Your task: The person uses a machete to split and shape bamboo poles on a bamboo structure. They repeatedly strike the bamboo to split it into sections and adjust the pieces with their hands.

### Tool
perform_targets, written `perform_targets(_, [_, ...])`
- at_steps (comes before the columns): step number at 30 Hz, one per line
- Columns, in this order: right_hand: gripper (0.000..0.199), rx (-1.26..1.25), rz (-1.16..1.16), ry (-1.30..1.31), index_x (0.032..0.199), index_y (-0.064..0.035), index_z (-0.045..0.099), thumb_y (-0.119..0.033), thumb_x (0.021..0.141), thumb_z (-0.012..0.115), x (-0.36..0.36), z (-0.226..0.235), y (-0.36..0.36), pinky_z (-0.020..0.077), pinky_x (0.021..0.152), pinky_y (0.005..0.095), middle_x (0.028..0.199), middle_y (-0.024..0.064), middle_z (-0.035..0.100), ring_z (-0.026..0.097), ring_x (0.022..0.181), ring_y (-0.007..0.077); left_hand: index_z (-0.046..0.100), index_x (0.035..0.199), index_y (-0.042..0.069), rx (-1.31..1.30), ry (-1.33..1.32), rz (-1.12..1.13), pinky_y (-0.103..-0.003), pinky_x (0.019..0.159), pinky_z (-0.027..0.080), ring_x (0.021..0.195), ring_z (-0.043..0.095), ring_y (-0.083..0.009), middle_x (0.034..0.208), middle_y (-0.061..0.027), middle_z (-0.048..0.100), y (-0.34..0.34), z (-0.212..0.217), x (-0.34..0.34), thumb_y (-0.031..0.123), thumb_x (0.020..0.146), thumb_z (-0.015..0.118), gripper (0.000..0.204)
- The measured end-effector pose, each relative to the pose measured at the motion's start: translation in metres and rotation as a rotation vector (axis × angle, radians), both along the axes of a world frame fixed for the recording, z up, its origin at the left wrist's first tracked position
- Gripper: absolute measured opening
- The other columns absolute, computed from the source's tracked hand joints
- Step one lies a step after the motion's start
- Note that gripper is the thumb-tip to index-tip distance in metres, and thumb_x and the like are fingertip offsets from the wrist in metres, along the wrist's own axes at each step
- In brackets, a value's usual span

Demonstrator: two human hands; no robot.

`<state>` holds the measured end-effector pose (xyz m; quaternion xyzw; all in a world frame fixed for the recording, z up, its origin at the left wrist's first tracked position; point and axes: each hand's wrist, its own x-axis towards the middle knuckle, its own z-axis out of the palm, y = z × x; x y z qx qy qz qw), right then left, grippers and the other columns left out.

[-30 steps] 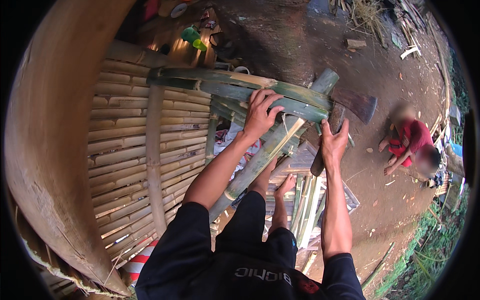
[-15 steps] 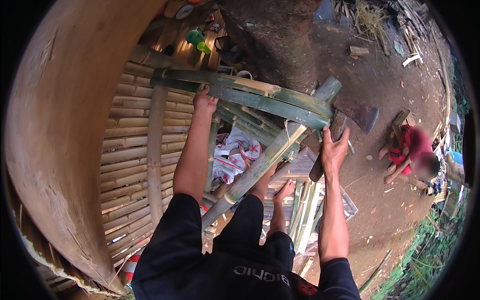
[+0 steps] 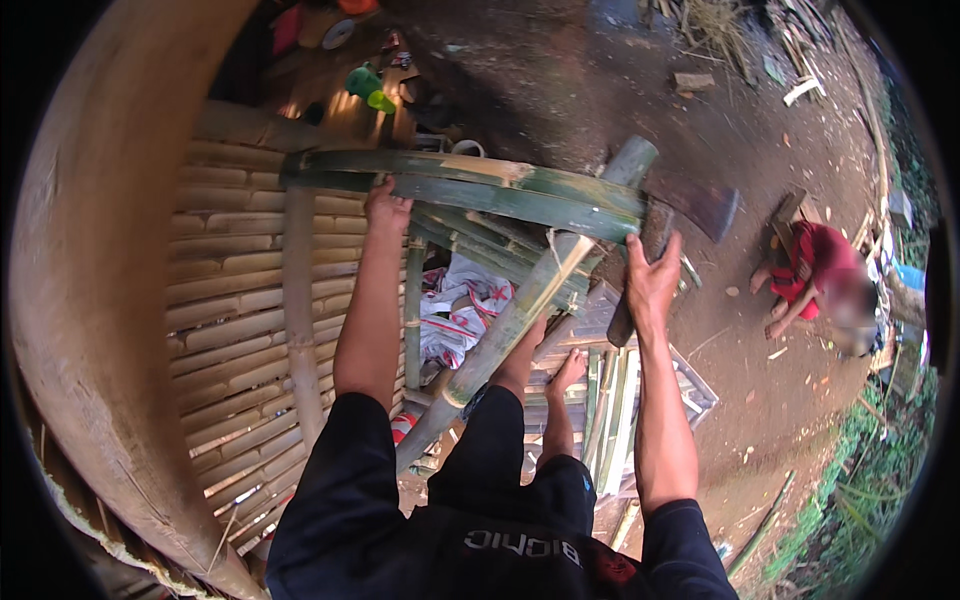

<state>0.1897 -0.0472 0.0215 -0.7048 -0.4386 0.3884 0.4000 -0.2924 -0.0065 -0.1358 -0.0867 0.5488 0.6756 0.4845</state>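
Note:
A green split-bamboo strip (image 3: 510, 207) lies crosswise before me, along a second bamboo piece (image 3: 450, 165) on its far side. My left hand (image 3: 387, 207) is closed on the strip's near edge, left of its middle. At the strip's right end, my right hand (image 3: 652, 283) has its thumb up against the bamboo. Its fingers are around the dark wooden handle of an axe (image 3: 620, 322), whose rusty head (image 3: 705, 212) points right. Under the strip slants a thick bamboo pole (image 3: 500, 345), running down toward my legs.
Bamboo slat panelling (image 3: 230, 290) and a thick post (image 3: 110, 280) stand on the left. A slatted platform (image 3: 690, 385) with bamboo pieces is by my feet. A seated person in red (image 3: 815, 265) is at right. A green container (image 3: 362, 80) sits at the back.
The view has shifted slightly, so hands, bamboo and axe appear a little farther left. Both hands keep the same hold.

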Motion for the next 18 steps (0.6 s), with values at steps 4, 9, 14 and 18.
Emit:
perform_targets(4, [0.036,0.09,0.067,-0.017,0.116,0.001,0.054,-0.018,0.089,0.069,-0.009,0.005,0.001,0.049,0.079,0.0336,0.099,0.0154,0.067,0.062,0.086,0.0215,0.054,0.116,0.004,0.038,-0.006,-0.03,-0.045,0.1,0.048,0.113,0.057,-0.0281,0.118,-0.0122,0.059,-0.012,0.003,-0.036,0.006,0.096,0.055,0.02])
perform_targets(9, [0.036,0.122,0.008,-0.092,0.116,0.0018,0.053,-0.017,0.089,0.069,0.011,-0.006,-0.001,0.0493,0.079,0.034,0.098,0.016,0.067,0.063,0.085,0.0218,0.052,0.12,0.004,-0.058,0.016,-0.022,-0.046,0.102,0.047,0.116,0.056,-0.0289,0.122,-0.0129,0.058,0.013,0.026,0.045,0.007,0.097,0.053,0.024])
perform_targets(14, [0.034,0.116,0.029,0.008,0.114,0.0013,0.054,-0.016,0.089,0.069,-0.009,0.003,0.0,0.0497,0.078,0.034,0.095,0.0156,0.068,0.063,0.084,0.0217,0.051,0.123,0.003,0.029,0.006,-0.031,-0.045,0.101,0.047,0.116,0.055,-0.0284,0.123,-0.0129,0.056,-0.007,0.005,-0.034,0.008,0.097,0.053,0.026])
perform_targets(18, [0.031,0.101,0.018,-0.02,0.112,0.0003,0.055,-0.013,0.088,0.069,-0.003,0.003,0.0,0.0504,0.075,0.0352,0.091,0.0173,0.068,0.065,0.082,0.0233,0.051,0.124,0.004,-0.045,0.055,-0.057,-0.043,0.101,0.048,0.115,0.056,-0.0273,0.123,-0.0124,0.056,-0.002,0.001,-0.014,0.009,0.098,0.054,0.027])
